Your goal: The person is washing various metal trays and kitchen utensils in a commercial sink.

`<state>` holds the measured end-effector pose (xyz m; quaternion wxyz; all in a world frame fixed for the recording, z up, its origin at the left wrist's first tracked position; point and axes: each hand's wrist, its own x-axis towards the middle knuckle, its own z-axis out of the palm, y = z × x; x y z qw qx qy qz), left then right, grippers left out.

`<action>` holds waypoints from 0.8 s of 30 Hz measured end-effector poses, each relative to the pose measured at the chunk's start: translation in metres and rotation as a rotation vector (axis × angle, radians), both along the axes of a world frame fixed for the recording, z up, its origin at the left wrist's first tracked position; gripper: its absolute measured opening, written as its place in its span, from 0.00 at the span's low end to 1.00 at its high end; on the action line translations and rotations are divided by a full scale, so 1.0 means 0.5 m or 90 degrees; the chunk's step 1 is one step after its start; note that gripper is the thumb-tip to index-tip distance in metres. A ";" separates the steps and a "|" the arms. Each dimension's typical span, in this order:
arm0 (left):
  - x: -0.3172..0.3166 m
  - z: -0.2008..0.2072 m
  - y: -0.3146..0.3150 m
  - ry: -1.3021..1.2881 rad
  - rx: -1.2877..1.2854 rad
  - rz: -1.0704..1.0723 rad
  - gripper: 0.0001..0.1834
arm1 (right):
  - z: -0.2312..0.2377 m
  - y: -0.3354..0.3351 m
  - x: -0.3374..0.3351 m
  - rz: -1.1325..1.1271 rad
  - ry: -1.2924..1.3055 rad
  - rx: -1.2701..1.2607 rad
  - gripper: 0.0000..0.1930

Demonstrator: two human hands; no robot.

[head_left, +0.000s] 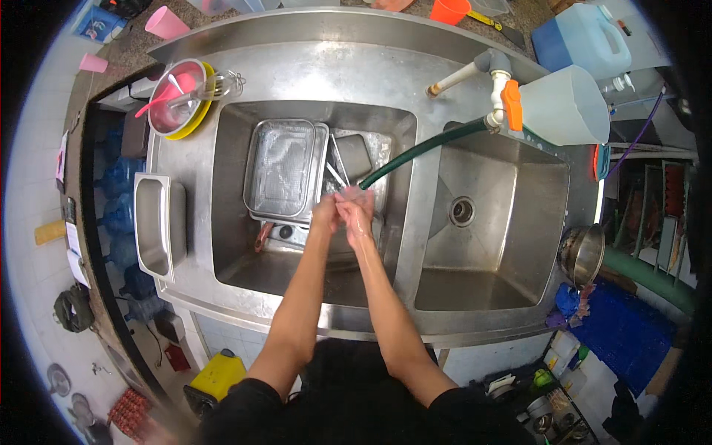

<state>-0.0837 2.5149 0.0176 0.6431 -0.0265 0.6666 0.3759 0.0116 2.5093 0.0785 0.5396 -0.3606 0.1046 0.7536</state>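
Both my hands are close together over the left sink basin point(230, 259), at the end of a green hose point(423, 148). My left hand point(326, 213) has its fingers curled in against the right. My right hand point(359, 216) is closed and looks wet. Between the fingertips and the hose end is a blurred, pinkish, partly see-through shape that I cannot make out. Just left of the hands, metal mesh trays point(285, 167) lie in the basin. Beyond the hands are a grey rectangular pan point(354, 154) and thin light-coloured handles. A brown-handled utensil point(263, 236) pokes out below the trays.
To the right is a second basin point(475, 256) with a drain. A metal bowl point(178, 85) with utensils sits on a yellow plate at the back left. A deep steel pan point(159, 226) stands on the left ledge. The orange-handled tap point(511, 105) feeds the hose beside a translucent jug point(567, 104).
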 end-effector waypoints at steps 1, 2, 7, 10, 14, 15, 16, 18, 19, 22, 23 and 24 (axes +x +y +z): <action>0.017 0.005 -0.007 0.182 0.049 -0.093 0.16 | 0.018 -0.004 0.040 -0.032 -0.211 0.051 0.29; 0.046 0.047 0.003 0.358 0.114 -0.197 0.16 | 0.035 0.001 0.089 -0.069 -0.427 0.105 0.31; 0.023 0.138 -0.076 0.741 -0.013 -0.283 0.30 | 0.084 0.036 0.161 0.253 -0.443 0.162 0.15; -0.011 0.050 -0.174 0.525 -0.047 -0.338 0.32 | 0.052 0.032 0.154 0.309 -0.570 0.087 0.06; -0.023 0.057 -0.213 0.600 0.088 -0.525 0.30 | 0.057 0.015 0.159 0.280 -0.570 0.020 0.15; 0.003 0.096 -0.189 0.568 0.128 -0.552 0.29 | 0.074 0.010 0.171 0.331 -0.540 0.041 0.17; 0.016 0.130 -0.179 0.545 0.161 -0.570 0.29 | 0.103 0.005 0.166 0.390 -0.500 0.070 0.19; 0.038 0.155 -0.186 0.708 0.283 -0.531 0.26 | 0.163 -0.011 0.150 0.455 -0.468 0.093 0.21; 0.060 0.177 -0.176 0.695 0.392 -0.578 0.25 | 0.157 -0.024 0.156 0.449 -0.480 0.120 0.20; 0.088 0.224 -0.184 0.676 0.504 -0.622 0.27 | 0.169 -0.057 0.166 0.456 -0.478 0.163 0.17; 0.087 0.237 -0.196 0.666 0.503 -0.628 0.29 | 0.178 -0.063 0.165 0.398 -0.452 0.179 0.14; 0.086 0.259 -0.205 0.673 0.511 -0.622 0.29 | 0.184 -0.068 0.169 0.336 -0.428 0.195 0.12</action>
